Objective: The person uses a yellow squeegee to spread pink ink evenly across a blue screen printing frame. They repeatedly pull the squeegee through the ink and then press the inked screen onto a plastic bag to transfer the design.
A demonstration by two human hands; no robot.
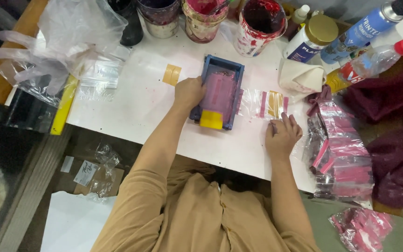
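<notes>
Head view: the blue-framed printing screen [222, 91] lies mid-counter [136, 102], the left hand [188, 92] gripping its near-left edge, one clear bag [264, 103] poking out at three o'clock, pinned flat by the right hand [281, 135] (fingers spread). A pile of printed pink bags [339, 156] sits farther right, so many look done; four ink pots [257, 21] stand at twelve o'clock.
</notes>
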